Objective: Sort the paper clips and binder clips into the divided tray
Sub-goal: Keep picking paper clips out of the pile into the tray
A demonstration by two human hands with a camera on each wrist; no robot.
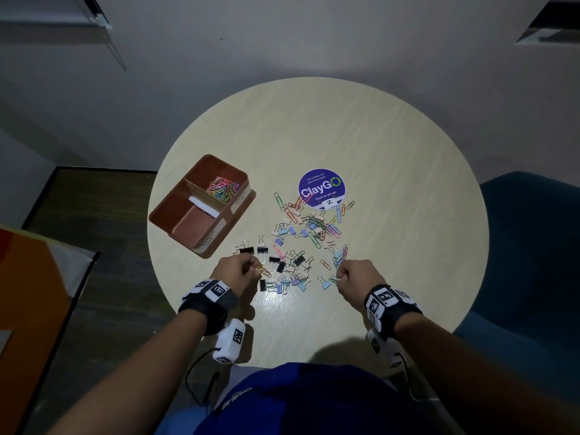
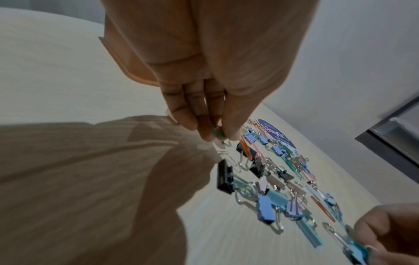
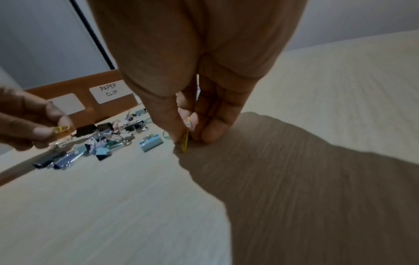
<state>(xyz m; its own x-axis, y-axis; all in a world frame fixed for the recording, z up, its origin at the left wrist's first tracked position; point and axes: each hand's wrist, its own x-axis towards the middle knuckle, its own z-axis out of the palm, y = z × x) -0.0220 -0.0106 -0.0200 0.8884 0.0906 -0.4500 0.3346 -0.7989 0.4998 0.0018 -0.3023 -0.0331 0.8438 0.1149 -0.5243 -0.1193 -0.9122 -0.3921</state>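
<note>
A brown divided tray (image 1: 219, 237) stands at the table's left. Its far compartment, labelled PAPER CLIP, holds several coloured paper clips (image 1: 221, 187). The near compartment (image 1: 188, 224) shows a bare floor. Mixed paper clips and binder clips (image 1: 301, 240) lie scattered mid-table. At the pile's near left, my left hand (image 1: 255, 266) pinches paper clips (image 1: 263, 272), yellow ones in the head view and a green one (image 2: 217, 132) at the fingertips. At the pile's near right, my right hand (image 1: 340, 276) pinches a thin yellow-green paper clip (image 3: 185, 141), held upright against the table.
A round purple ClayGo sticker (image 1: 321, 188) lies beyond the pile. The round table (image 1: 392, 152) is bare wood to the right and far side. A blue chair (image 1: 533, 262) stands right of it and an orange panel (image 1: 25, 293) to the left.
</note>
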